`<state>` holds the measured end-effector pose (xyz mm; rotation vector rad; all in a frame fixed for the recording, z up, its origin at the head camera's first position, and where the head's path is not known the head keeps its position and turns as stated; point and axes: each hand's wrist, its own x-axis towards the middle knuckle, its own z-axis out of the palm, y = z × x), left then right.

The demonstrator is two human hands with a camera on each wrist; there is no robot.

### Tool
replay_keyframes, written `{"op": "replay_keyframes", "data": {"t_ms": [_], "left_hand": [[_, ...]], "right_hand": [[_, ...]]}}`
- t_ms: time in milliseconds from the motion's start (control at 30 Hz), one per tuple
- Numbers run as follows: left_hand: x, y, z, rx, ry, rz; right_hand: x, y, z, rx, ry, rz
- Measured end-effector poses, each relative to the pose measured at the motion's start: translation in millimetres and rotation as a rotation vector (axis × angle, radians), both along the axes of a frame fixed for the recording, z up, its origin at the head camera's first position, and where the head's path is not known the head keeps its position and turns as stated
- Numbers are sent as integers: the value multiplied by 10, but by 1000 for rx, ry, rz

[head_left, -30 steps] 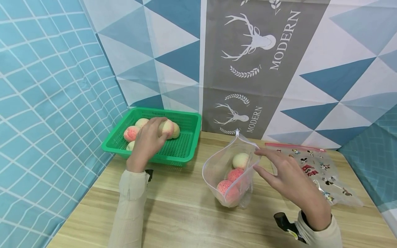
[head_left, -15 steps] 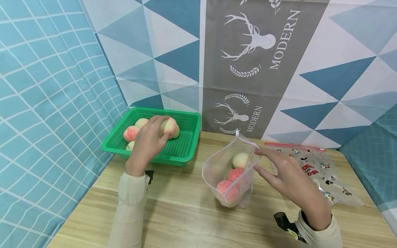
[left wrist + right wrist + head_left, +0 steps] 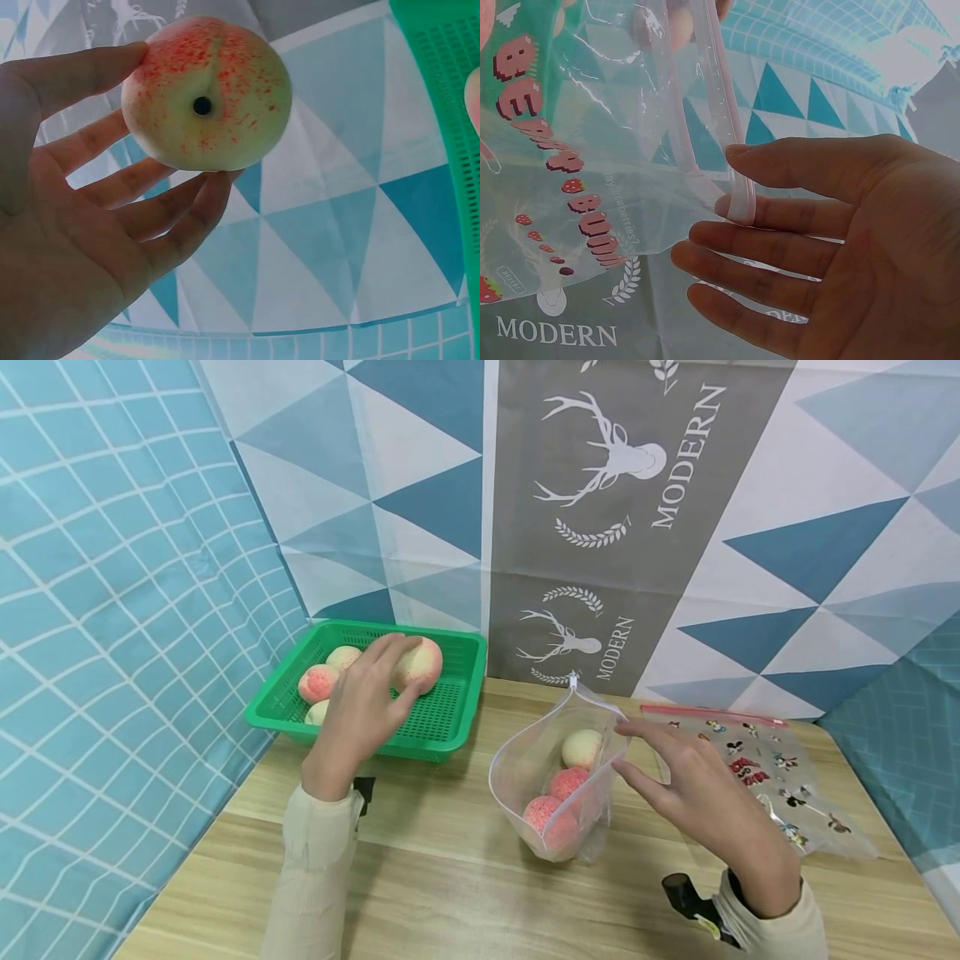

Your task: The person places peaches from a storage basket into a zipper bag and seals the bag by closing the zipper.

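Note:
My left hand [image 3: 363,697] grips a pale peach with red speckles [image 3: 422,665] over the green basket [image 3: 429,748]. In the left wrist view, the thumb and fingers hold the peach [image 3: 244,86] from its sides, and a dark hole shows in it. Several other peaches [image 3: 318,682] lie in the basket. My right hand [image 3: 708,789] pinches the rim of a clear zip bag [image 3: 517,768] between thumb and index finger, as the right wrist view shows. The bag stands with its mouth apart. Inside are a pale peach [image 3: 581,749] and two redder ones [image 3: 568,783].
A second clear bag with a red zip and cartoon prints [image 3: 783,768] lies flat on the wooden table [image 3: 442,877] at the right. Patterned cloth [image 3: 427,468] hangs behind, and blue grid cloth [image 3: 112,610] stands along the left.
My left hand has moved slightly right with the peach, which now shows more fully above the basket. The right hand and the bag have stayed put.

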<state>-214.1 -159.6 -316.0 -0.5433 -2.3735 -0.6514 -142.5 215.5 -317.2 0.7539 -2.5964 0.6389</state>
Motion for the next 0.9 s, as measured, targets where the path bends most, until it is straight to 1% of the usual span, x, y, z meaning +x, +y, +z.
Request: {"op": "replay_keyframes", "data": {"t_ms": [167,333,400,667,833,900], "left_hand": [[60,53,49,21,71,-42],[132,107,99,9,127,-86],[170,133,119,-1,135,-99],[343,263,168,-17,116,-172],[420,322,190,-31,142,-194],[447,344,197,-34,156,-212]], "right_hand": [[0,3,3,0,3,4],[-5,1,2,-5,7,6],[-7,1,0,-8,8,5],[-7,1,-7,-12,13,6],[-12,0,-7,-11,14,9],[-14,0,-5,-11,12,11]]}}
